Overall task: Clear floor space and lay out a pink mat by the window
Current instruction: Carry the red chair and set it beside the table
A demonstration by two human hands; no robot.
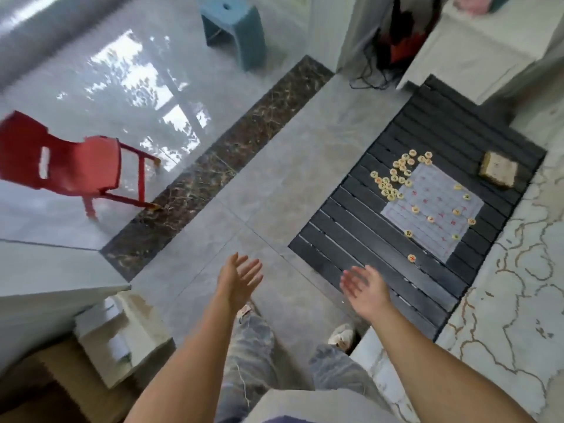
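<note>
My left hand (236,277) and my right hand (364,288) are both stretched out in front of me with straight fingers, palms facing each other, and hold nothing. They hover over the grey tile floor (274,166). A black slatted mat (360,233) lies on the floor at the right, just beyond my right hand. On it sit a paper chess board (436,209), several round yellow game pieces (393,178) and a tan block (497,169). A pink mat is nowhere in view.
A small red plastic chair (76,166) stands at the left on the glossy floor. A blue stool (235,29) stands at the top. A white box (125,331) lies lower left beside a white cabinet edge (45,288). White furniture (473,47) and black cables (369,77) are at the upper right.
</note>
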